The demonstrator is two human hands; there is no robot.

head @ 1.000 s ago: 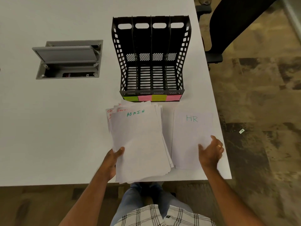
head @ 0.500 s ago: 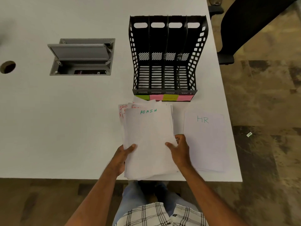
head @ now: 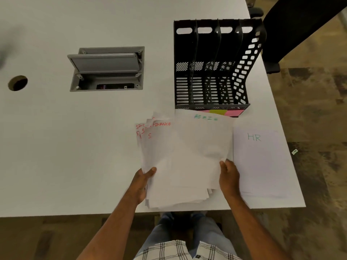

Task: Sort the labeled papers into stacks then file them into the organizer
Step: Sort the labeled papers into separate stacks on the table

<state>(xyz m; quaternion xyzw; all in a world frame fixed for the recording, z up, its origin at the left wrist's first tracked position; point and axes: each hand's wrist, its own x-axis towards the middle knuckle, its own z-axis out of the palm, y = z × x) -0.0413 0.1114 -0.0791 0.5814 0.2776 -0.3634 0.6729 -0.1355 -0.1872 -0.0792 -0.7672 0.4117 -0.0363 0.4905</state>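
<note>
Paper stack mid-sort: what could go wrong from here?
1. The right hand lifts the ADMIN sheet; a second sheet could come with it.
2. The fanned stack in the left hand overhangs the table edge; sheets could slip off.
3. The blurred ADMIN sheet could land on the HR sheet.

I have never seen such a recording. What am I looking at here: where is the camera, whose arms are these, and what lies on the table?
The camera sits on a person's head and looks down, so the two arms are that person's own. No machine is involved.

On the white table stands a black organizer with four slots, all without papers, and coloured notes on its front edge. To its left is a grey cable box set into the table, lid open.

The left hand grips a pile of papers; one sheet reads FINANCE. The right hand pinches the top sheet, blurred, apparently marked ADMIN. One sheet marked HR lies flat at the right.
</note>
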